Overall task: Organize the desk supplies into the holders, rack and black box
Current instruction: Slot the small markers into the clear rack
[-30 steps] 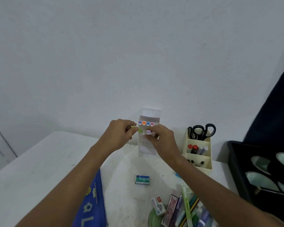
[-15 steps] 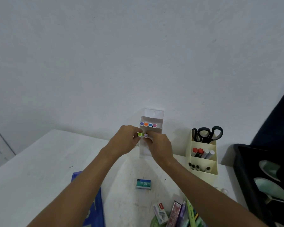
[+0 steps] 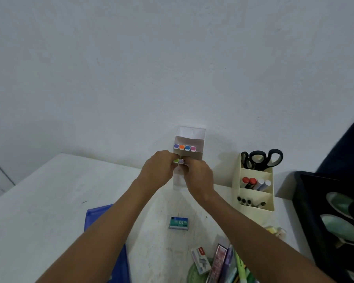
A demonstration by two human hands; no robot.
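Left hand [image 3: 156, 170] now seats the green marker [image 3: 175, 160] beside the right hand's [image 3: 198, 177] lilac marker [image 3: 181, 161] in the rack [image 3: 199, 139]; both pinch. Second row begun.

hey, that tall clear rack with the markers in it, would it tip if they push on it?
The clear rack stands tall and narrow against the wall, so it probably tips sideways easily. It looks like thin plastic, likely light. Both hands, left hand and right hand, press at its front.
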